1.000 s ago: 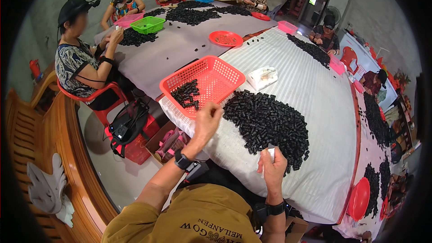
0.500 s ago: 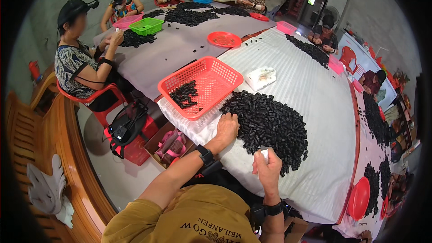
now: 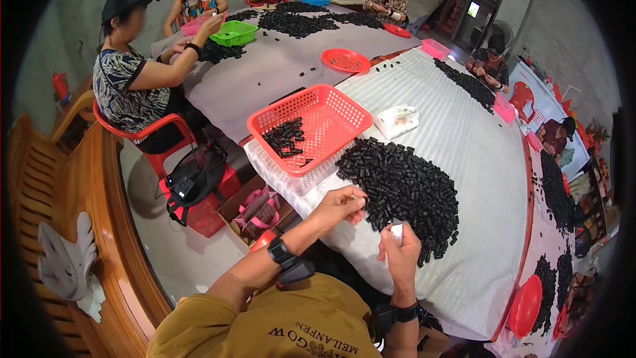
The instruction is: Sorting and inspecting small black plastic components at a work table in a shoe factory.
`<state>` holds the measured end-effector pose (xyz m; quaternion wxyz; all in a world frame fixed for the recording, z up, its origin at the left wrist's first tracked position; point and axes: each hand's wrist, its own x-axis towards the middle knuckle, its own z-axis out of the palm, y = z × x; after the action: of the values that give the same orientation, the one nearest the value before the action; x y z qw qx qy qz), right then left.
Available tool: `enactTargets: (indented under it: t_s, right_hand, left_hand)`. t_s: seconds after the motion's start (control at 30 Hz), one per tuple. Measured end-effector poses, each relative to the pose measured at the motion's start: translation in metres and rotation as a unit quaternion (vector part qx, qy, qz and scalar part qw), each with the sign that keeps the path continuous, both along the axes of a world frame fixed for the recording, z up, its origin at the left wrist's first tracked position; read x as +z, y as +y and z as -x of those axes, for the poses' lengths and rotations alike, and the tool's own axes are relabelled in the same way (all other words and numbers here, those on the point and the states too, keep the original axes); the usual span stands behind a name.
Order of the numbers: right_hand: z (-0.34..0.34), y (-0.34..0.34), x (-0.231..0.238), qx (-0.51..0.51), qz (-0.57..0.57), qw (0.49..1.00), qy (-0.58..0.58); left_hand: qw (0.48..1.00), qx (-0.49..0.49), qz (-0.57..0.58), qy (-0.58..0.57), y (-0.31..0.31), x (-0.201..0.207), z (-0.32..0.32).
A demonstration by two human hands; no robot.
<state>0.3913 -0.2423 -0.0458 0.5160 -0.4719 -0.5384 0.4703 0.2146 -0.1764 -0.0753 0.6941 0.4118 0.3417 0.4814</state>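
Observation:
A big heap of small black cylindrical parts (image 3: 404, 189) lies on the white ribbed table cover (image 3: 464, 139) in front of me. My left hand (image 3: 338, 204) rests at the heap's near edge, fingers pinched on a small black part. My right hand (image 3: 399, 252) is held just below the heap and grips a small white piece. A red plastic basket (image 3: 309, 126) with a few black parts in it stands at the table edge, up and left of the heap. Both wrists wear black bands.
A small white box (image 3: 396, 121) sits right of the basket. Other people sit around the tables with more black heaps, a green basket (image 3: 233, 33) and red trays (image 3: 345, 61). A red chair (image 3: 162, 139), a black bag (image 3: 195, 179) and a wooden bench (image 3: 79, 225) stand at left.
My left hand drew back from beside the red basket to the near edge of the heap and pinched a part. My right hand stayed low, holding the white piece.

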Motion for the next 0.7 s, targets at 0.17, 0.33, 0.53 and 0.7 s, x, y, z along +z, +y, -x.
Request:
enactTargets:
  t_s: [0.17, 0.33, 0.53, 0.7]
  right_hand:
    - [0.004, 0.001, -0.002, -0.002, -0.005, 1.000, -0.017]
    - [0.001, 0.000, 0.001, -0.006, -0.012, 1.000, 0.016]
    - [0.005, 0.000, 0.001, 0.014, -0.014, 0.999, 0.040]
    - [0.003, -0.002, 0.002, 0.007, -0.018, 1.000, -0.012]
  left_hand:
    - [0.975, -0.160, 0.059, -0.146, -0.014, 0.004, 0.006]
    - [0.973, -0.178, 0.065, -0.134, -0.020, 0.002, -0.004]
    - [0.964, -0.202, 0.076, -0.155, -0.028, 0.004, -0.006]
    - [0.975, -0.188, 0.058, -0.102, -0.029, 0.003, -0.012]
